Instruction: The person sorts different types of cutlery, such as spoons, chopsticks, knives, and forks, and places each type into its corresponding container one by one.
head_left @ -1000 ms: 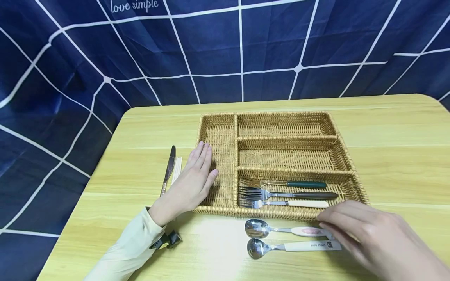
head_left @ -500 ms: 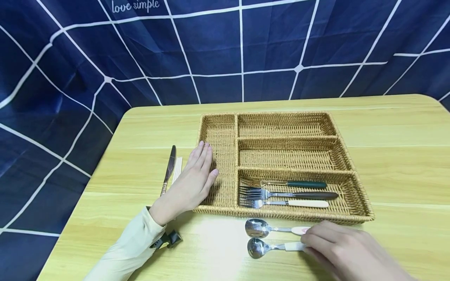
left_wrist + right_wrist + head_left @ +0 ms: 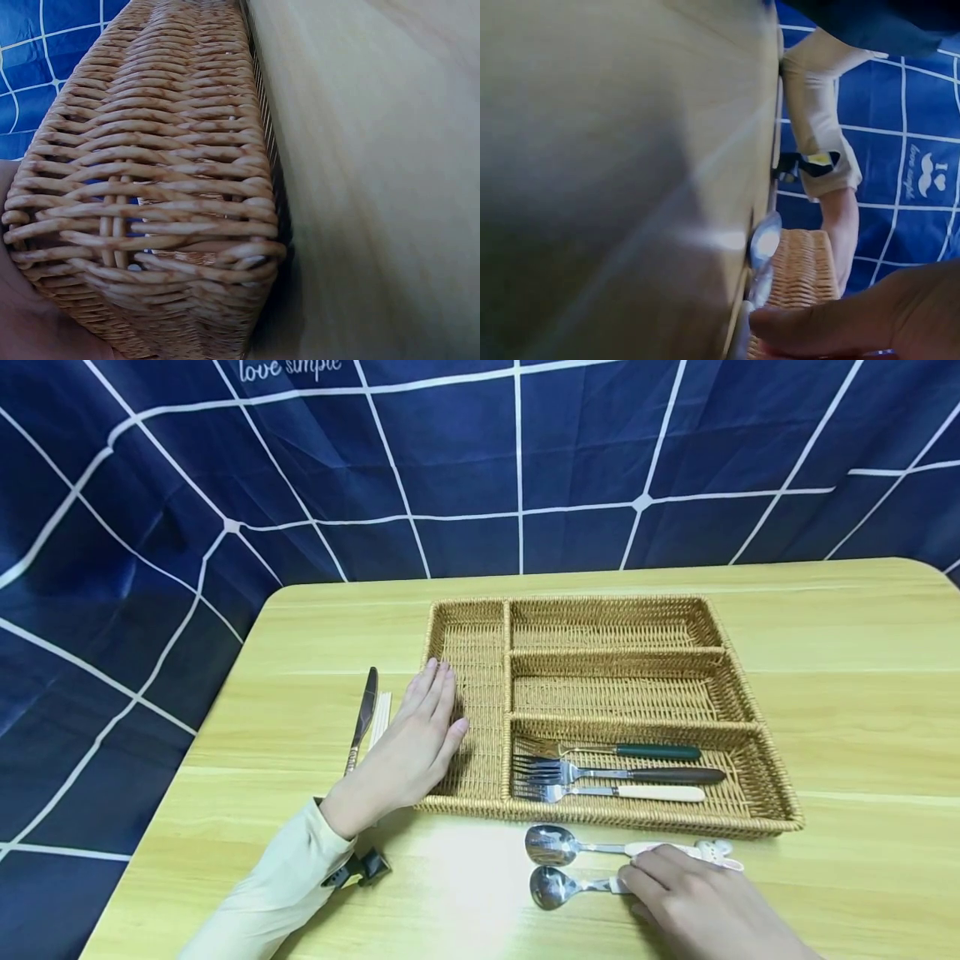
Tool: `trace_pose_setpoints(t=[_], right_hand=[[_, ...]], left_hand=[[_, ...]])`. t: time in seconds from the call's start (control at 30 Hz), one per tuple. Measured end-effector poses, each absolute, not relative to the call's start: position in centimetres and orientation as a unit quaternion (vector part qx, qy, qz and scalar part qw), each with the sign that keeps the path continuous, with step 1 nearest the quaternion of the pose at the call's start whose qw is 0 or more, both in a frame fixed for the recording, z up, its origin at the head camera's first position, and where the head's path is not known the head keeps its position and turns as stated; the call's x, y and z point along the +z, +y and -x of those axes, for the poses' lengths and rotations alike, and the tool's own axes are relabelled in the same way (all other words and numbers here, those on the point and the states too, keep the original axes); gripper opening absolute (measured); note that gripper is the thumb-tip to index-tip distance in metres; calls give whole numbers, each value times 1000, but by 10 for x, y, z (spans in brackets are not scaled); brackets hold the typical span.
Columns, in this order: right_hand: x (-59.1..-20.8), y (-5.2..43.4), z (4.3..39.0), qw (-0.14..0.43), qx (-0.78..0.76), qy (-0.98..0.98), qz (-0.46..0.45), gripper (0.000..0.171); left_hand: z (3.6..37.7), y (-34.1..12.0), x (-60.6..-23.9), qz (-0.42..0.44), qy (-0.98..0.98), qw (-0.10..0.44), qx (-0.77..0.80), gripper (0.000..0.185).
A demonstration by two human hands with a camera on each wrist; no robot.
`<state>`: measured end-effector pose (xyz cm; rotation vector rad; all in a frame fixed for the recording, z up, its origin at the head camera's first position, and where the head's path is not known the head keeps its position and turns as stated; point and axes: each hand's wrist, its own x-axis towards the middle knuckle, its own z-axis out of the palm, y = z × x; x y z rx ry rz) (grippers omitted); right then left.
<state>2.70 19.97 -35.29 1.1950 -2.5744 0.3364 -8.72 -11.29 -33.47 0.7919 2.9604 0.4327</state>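
My left hand (image 3: 408,747) rests over the left rim of a wicker cutlery tray (image 3: 637,724), fingers straight, thumb inside the long left compartment. In front of the tray, two spoons lie side by side on the table. My right hand (image 3: 701,897) pinches the white handle of the nearer spoon (image 3: 553,888) and covers most of it. In the right wrist view the thumb (image 3: 795,324) lies against the handle. The farther spoon (image 3: 551,845) has a bunny-shaped handle end, partly behind the fingers. Three forks (image 3: 660,775) lie in the tray's front compartment.
A table knife (image 3: 364,714) and pale wooden chopsticks (image 3: 381,714) lie left of the tray, partly behind my left forearm. A dark blue curtain (image 3: 465,468) with white lines hangs behind the wooden table (image 3: 862,693).
My right hand has moved left and toward me from the spoon handles' ends onto the nearer spoon's handle. The bunny-shaped end has come into view. My left hand stays on the tray rim.
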Motion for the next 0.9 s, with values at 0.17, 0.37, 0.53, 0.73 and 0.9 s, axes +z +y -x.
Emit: trace_pose_setpoints(t=[0.17,0.37,0.53,0.73,0.9], right_hand=[[-360,199,-27,140,89,-892,-421,42],[-369,193,-27,194,83,-880,-426,42],[-368,189,-28,223,77,-875,-423,53],[-362,187,-27,242,59,-872,-421,30],[-347,190,-28,251,65,-869,-422,60]], left_hand=[[87,-113,-334,-255,957,23,138,61],[87,-112,-333,-254,957,27,139,60],[87,-112,-334,-250,958,31,137,61],[88,-112,-334,-251,957,32,139,61],[88,-112,-334,-254,957,29,138,61]])
